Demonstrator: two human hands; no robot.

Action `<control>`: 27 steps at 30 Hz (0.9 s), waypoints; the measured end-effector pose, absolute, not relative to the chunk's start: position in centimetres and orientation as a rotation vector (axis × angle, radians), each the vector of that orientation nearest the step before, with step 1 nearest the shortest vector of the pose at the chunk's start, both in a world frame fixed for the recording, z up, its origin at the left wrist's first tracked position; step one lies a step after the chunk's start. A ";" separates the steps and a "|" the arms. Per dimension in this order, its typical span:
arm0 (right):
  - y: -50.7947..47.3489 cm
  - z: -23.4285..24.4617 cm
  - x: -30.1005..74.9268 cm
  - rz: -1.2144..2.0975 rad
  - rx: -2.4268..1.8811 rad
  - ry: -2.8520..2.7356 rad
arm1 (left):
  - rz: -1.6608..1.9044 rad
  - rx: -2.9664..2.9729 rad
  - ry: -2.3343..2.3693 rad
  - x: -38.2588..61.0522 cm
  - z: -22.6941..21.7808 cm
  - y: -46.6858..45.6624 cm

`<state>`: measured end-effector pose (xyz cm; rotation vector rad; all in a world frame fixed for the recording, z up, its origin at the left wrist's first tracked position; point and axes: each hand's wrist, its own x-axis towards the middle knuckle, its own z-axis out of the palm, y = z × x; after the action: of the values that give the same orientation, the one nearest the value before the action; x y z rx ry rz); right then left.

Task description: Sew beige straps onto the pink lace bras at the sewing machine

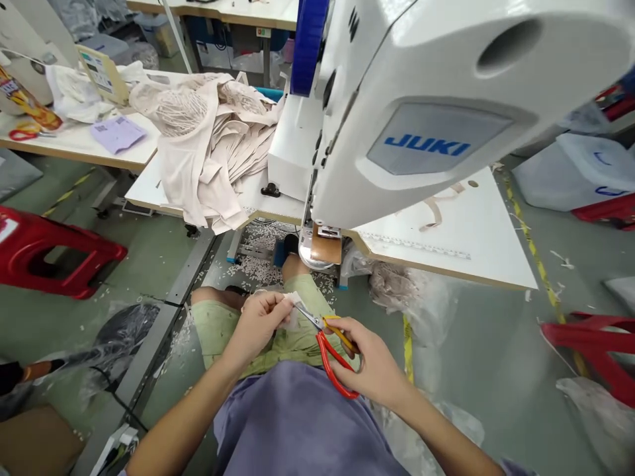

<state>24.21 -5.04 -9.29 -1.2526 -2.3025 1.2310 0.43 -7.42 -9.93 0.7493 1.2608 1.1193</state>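
Note:
My left hand (262,322) pinches a small piece of pale fabric (294,299) above my lap. In my right hand (376,362) is a pair of scissors (323,344) with one red and one yellow handle. Their blades point up and left, and the tips meet the fabric beside my left fingertips. Whether the blades have cut into it I cannot tell. Just beyond my hands stands a white JUKI sewing machine (417,79). A heap of beige garment pieces (223,145) lies on the table to its left, partly hanging over the edge.
A white machine table (486,258) reaches out to the right, with beige strips (436,215) on it. Red stools (59,251) stand at the left and right. Plastic bags and fabric scraps litter the floor. At the back left lies a purple paper (118,133).

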 end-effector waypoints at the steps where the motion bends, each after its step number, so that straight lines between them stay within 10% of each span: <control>1: -4.8 -9.4 23.9 1.233 -1.253 -2.310 | 1.103 0.793 1.294 0.4 -9.7 -7.3; 20: -3.2 -8.8 27.7 1.208 -1.482 -2.182 | 1.160 0.678 1.349 1.4 -9.0 -5.9; 27: 10.7 -6.8 32.1 0.411 -1.865 -2.273 | 1.165 0.545 1.192 1.8 -9.3 -4.7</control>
<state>32.12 10.67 -6.84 -1.8654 -2.2733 0.4111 1.83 -4.69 -9.26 0.5448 1.1922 1.1652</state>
